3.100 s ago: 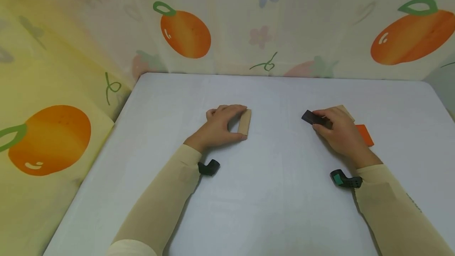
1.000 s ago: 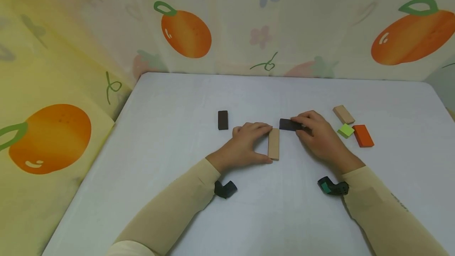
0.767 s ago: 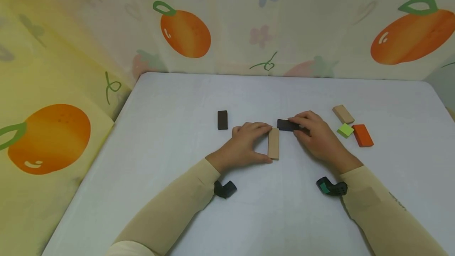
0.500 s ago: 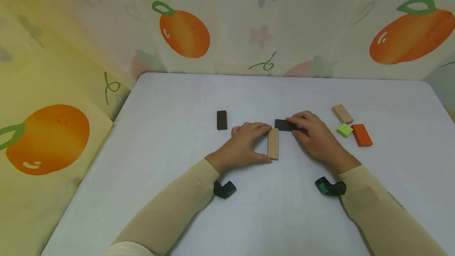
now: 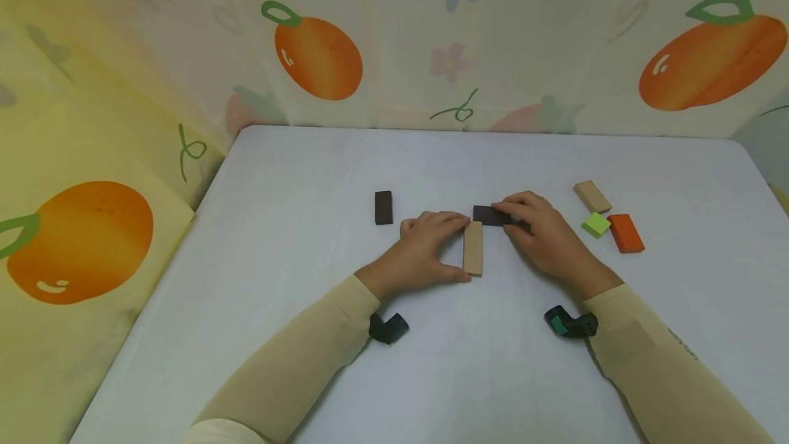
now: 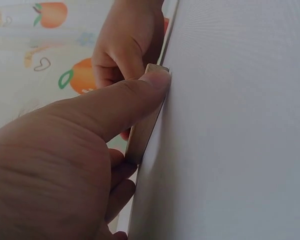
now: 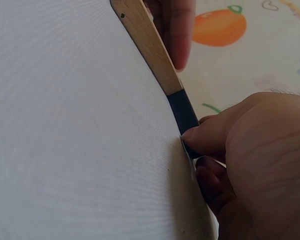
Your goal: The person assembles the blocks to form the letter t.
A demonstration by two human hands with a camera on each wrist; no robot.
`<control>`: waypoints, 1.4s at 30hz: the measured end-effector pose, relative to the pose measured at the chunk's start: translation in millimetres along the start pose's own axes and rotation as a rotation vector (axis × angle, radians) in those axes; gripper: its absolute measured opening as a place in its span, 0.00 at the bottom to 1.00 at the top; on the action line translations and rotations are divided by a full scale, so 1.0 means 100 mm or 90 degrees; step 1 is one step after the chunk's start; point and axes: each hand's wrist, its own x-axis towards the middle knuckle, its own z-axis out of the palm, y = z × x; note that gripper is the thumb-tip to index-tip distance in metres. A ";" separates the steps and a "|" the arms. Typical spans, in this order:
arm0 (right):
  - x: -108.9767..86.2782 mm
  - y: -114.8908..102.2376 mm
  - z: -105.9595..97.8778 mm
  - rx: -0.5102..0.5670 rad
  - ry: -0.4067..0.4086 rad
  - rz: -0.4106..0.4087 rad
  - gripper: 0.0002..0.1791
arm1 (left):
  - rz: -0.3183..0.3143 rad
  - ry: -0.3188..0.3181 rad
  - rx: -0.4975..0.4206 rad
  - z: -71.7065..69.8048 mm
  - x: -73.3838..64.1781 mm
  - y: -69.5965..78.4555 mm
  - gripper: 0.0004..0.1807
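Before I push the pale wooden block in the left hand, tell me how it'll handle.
The pale wooden block is likely stiff: its edges run straight where the left hand pinches it. Its flat faces suggest sliding on the table, not rolling. Pushed forward, it might nudge the dark block at its far end.

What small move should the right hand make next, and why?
Probably slide the held black block slightly left with the right hand, the left hand steadying the held tan block: in the head view, the black block's left end stops short of the tan block's left edge, spanning only part of its far end.
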 end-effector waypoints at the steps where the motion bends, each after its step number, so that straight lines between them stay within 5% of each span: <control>1: 0.00 0.00 0.00 0.000 0.000 0.000 0.22 | 0.000 0.000 -0.001 0.00 0.00 0.00 0.52; 7: 0.01 0.02 -0.01 0.014 -0.005 0.012 0.22 | -0.023 0.029 -0.026 -0.03 -0.02 -0.01 0.53; 14: 0.01 0.05 0.01 0.017 -0.017 0.035 0.23 | -0.040 0.138 -0.084 -0.16 -0.04 -0.06 0.43; 21: 0.02 0.07 0.02 0.018 -0.019 0.043 0.23 | 0.003 0.236 -0.288 -0.31 -0.08 -0.27 0.29; 29: 0.02 0.08 0.02 0.023 -0.015 0.039 0.22 | 0.038 0.299 -0.328 -0.48 -0.13 -0.55 0.39; 33: 0.02 0.08 0.01 0.030 -0.018 0.043 0.22 | 0.009 0.314 -0.325 -0.54 -0.14 -0.68 0.44; 42: 0.01 0.07 0.00 0.043 -0.020 0.044 0.22 | -0.051 0.265 -0.329 -0.62 -0.19 -0.84 0.46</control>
